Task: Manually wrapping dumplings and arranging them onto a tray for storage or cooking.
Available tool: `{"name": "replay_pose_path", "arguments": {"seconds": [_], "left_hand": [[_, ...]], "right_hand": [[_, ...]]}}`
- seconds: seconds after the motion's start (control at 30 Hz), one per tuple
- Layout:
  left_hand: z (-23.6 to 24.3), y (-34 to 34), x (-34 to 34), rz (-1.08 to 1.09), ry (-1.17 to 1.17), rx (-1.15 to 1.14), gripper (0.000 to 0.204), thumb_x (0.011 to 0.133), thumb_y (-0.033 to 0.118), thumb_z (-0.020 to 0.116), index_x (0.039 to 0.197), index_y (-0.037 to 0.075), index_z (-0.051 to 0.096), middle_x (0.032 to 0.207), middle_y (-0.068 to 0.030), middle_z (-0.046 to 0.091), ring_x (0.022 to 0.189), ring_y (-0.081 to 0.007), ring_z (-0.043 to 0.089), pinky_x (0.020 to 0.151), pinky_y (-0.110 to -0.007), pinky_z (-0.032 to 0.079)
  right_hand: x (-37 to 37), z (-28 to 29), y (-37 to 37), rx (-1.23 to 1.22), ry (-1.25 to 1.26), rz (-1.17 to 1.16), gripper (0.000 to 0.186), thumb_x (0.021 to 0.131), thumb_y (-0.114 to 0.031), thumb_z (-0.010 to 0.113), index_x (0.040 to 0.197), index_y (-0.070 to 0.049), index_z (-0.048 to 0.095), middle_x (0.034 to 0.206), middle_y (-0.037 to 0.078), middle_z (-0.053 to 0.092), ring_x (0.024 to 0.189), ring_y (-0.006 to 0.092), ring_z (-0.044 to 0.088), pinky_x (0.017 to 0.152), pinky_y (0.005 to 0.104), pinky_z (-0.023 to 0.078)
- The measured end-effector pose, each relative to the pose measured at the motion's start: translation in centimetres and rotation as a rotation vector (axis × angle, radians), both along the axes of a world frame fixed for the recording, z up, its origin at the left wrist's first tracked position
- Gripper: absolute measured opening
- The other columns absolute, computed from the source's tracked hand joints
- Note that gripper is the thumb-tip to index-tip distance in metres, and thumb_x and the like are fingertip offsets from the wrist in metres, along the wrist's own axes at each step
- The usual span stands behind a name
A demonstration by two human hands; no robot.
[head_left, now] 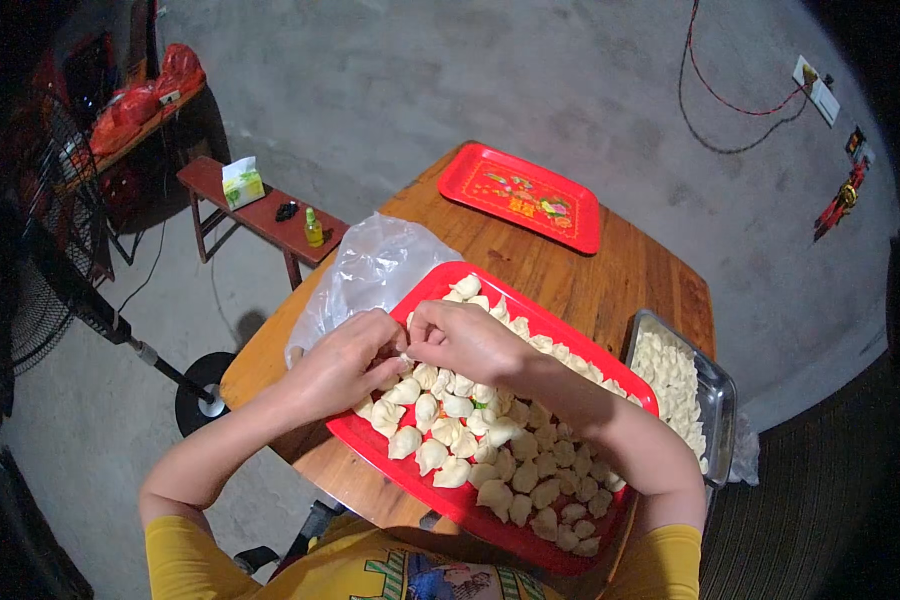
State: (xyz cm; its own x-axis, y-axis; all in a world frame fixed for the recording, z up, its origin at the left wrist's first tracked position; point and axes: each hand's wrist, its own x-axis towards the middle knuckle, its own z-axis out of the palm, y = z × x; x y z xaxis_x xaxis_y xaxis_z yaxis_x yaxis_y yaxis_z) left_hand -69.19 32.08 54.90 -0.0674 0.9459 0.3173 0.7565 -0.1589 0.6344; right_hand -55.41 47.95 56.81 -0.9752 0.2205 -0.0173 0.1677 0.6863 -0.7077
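Note:
A red tray (425, 490) lies at a slant on the table in front of me, covered with many small pale dumplings (453, 472). Over its left part, my left hand (353, 362) and my right hand (465, 336) meet with bent fingers. Both pinch a small piece of pale dough, a dumpling (404, 359), mostly hidden between the fingertips. Dumplings lie right below both hands, and my right forearm crosses above the tray's far side.
A clear plastic bag (370, 265) lies beside the tray on the wooden table (430, 215). Farther back is another red tray (500, 190). A metal tray (722, 410) of pale dumplings stands right. A bench (270, 222) and standing fan (155, 360) are left.

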Motion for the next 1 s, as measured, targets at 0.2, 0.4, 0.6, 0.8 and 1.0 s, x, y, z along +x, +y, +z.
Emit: {"name": "replay_pose_path", "arguments": {"seconds": [0.2, 0.4, 0.6, 0.8, 1.0], "left_hand": [[-0.1, 0.1, 0.1, 0.000, 0.046, 0.002, 0.020, 0.083, 0.013, 0.067, 0.094, 0.002, 0.054, 0.089, -0.0122, 0.054, 0.089, -0.0303, 0.055, 0.079, -0.041, 0.046], [0.0, 0.4, 0.0, -0.003, 0.149, 0.015, 0.021, 0.084, 0.016, 0.068, 0.096, 0.002, 0.057, 0.093, -0.0124, 0.055, 0.092, -0.0300, 0.055, 0.081, -0.040, 0.046], [0.0, 0.2, 0.4, 0.005, 0.177, -0.004, 0.019, 0.085, 0.015, 0.067, 0.098, 0.003, 0.059, 0.094, -0.0121, 0.056, 0.093, -0.0300, 0.054, 0.082, -0.040, 0.046], [1.5, -0.2, 1.0, 0.001, -0.116, -0.033, 0.021, 0.087, 0.015, 0.066, 0.104, 0.004, 0.060, 0.098, -0.0109, 0.059, 0.098, -0.0292, 0.056, 0.086, -0.038, 0.046], [1.4, 0.2, 2.0, -0.091, -0.091, 0.079, 0.034, 0.085, 0.010, 0.068, 0.116, 0.006, 0.055, 0.111, -0.0119, 0.056, 0.105, -0.0300, 0.056, 0.089, -0.040, 0.047]], "right_hand": [[1.1, 0.8, 0.7, 0.033, 0.034, 0.124, 0.014, 0.085, -0.016, 0.064, 0.089, -0.003, 0.061, 0.088, 0.010, 0.061, 0.081, 0.0228, 0.061, 0.072, 0.0333, 0.050], [1.2, 0.3, 0.6, 0.332, 0.144, 0.359, 0.012, 0.087, -0.015, 0.063, 0.093, -0.005, 0.062, 0.094, 0.010, 0.059, 0.094, 0.0276, 0.057, 0.084, 0.0368, 0.046], [2.0, 0.2, 1.0, 0.331, 0.138, 0.366, 0.012, 0.088, -0.015, 0.061, 0.090, -0.004, 0.063, 0.092, 0.011, 0.059, 0.093, 0.0298, 0.057, 0.084, 0.0384, 0.046], [3.4, 0.7, 1.7, 0.066, 0.127, 0.238, 0.015, 0.088, -0.014, 0.061, 0.096, -0.001, 0.063, 0.090, 0.010, 0.061, 0.086, 0.0223, 0.061, 0.078, 0.0330, 0.048], [3.5, 0.8, 1.7, -0.535, -0.015, -0.047, 0.014, 0.093, -0.017, 0.061, 0.098, -0.004, 0.061, 0.085, 0.000, 0.060, 0.076, 0.0095, 0.059, 0.070, 0.0243, 0.049]]}}
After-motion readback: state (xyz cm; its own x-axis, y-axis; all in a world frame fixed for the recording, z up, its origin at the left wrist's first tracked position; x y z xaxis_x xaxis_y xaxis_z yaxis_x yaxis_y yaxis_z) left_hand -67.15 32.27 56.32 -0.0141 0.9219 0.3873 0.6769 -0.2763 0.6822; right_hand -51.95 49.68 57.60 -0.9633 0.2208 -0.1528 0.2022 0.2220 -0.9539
